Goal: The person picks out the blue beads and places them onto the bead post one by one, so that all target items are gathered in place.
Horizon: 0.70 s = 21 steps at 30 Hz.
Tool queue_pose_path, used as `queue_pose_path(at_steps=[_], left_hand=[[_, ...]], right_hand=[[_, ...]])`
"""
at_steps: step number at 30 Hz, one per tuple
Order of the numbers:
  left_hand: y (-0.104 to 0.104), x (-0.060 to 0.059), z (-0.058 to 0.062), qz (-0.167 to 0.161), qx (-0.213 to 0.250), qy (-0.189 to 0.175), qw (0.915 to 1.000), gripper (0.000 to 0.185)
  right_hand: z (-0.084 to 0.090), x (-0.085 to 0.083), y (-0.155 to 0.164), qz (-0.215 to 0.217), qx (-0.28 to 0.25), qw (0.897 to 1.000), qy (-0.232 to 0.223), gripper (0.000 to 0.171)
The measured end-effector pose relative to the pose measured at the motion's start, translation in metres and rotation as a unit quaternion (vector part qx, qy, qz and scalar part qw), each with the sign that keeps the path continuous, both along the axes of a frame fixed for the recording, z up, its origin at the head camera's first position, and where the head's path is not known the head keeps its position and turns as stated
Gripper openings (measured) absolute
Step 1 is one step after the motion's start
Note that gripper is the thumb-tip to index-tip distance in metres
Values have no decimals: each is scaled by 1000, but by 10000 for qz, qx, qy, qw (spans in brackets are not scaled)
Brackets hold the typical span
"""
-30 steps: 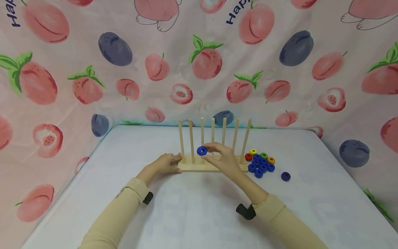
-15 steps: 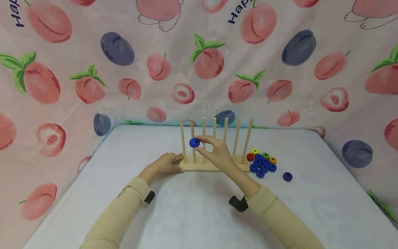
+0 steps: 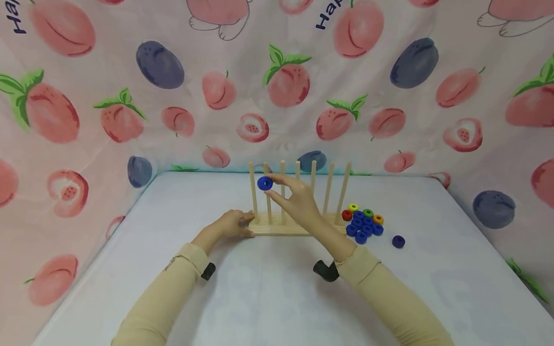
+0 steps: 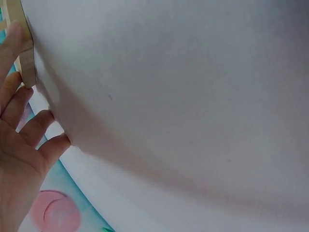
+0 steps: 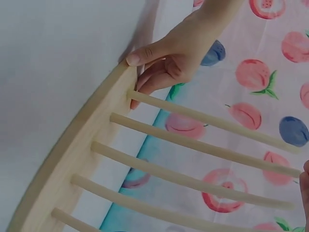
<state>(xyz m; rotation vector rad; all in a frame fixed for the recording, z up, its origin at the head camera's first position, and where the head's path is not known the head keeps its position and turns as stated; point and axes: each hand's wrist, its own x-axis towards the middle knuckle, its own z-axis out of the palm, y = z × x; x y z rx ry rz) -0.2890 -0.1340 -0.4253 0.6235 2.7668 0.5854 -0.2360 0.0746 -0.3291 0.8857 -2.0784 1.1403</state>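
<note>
A wooden peg rack (image 3: 294, 230), a long base with a row of upright pegs, stands on the white table. My left hand (image 3: 231, 223) grips the left end of its base, thumb on the near side and fingers behind, as the right wrist view also shows. Between thumb and fingertips, my right hand (image 3: 300, 199) pinches a blue ring (image 3: 265, 183). The ring is raised near the top of the second peg from the left and overlaps it in the head view. Only a fingertip (image 5: 304, 186) of the right hand enters the right wrist view.
Beside the rack's right end lies a cluster of several blue rings (image 3: 367, 229), with a red ring (image 3: 347, 215), a yellow ring (image 3: 353, 207), a green ring (image 3: 368, 213) and an orange ring (image 3: 378, 219). A dark purple ring (image 3: 398, 241) lies apart. A fruit-print cloth (image 3: 190, 91) hangs behind.
My right hand has carried the blue ring left and upward, from in front of the third peg to near the second peg's top. My left hand keeps its grip on the base.
</note>
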Motion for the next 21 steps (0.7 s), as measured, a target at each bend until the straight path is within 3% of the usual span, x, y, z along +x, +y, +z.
queue_pose_path(at_steps=[13, 21], left_hand=[[-1, 0, 3, 196, 65, -216, 9996, 63], [-1, 2, 3, 196, 34, -208, 9996, 63]], right_hand=[[29, -17, -5, -181, 258, 9985, 445, 33], [35, -20, -4, -179, 238, 9988, 394, 33]])
